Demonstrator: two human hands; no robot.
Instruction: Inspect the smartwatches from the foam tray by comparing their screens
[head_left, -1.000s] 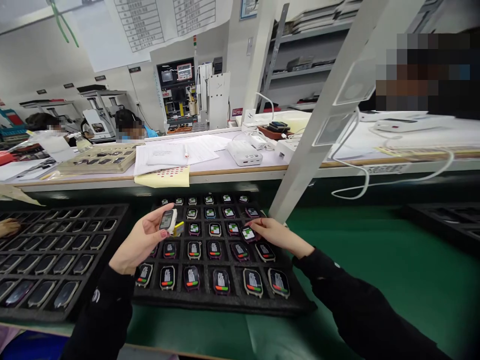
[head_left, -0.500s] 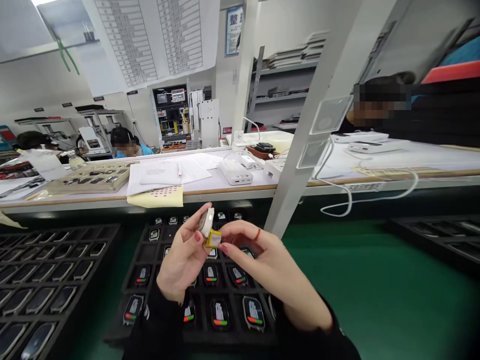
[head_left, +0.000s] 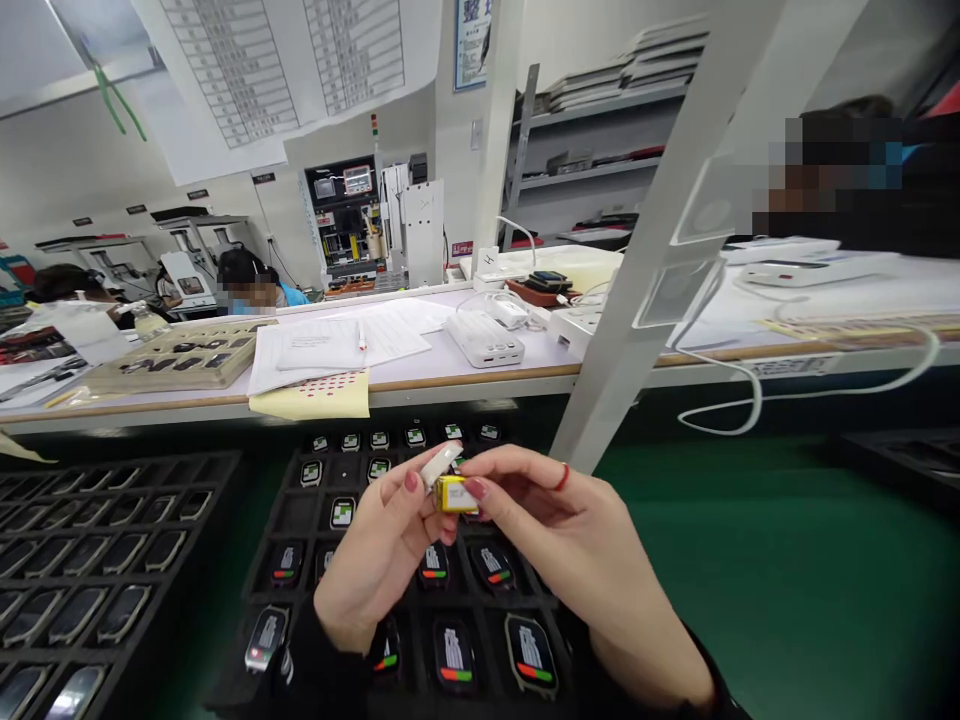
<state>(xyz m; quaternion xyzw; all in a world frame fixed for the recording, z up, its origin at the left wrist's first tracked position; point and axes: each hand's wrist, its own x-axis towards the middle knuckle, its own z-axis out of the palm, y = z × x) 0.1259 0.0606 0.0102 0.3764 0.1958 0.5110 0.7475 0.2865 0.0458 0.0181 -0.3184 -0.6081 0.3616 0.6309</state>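
My left hand pinches a small white watch body, held tilted above a black foam tray. My right hand meets it from the right, fingertips on the yellow block that hangs from the watch body. Both hands hover over the tray, whose pockets hold several watch units with lit screens. A red ring is on one right finger.
A second black tray of dark-screened units lies to the left on the green mat. A slanted white post rises right of the tray. Behind is a bench with papers, white boxes and cables. Other people sit beyond it.
A second ago my left hand held the watch alone while my right hand touched a unit in the tray. Both hands have since come together on the watch and its yellow block.
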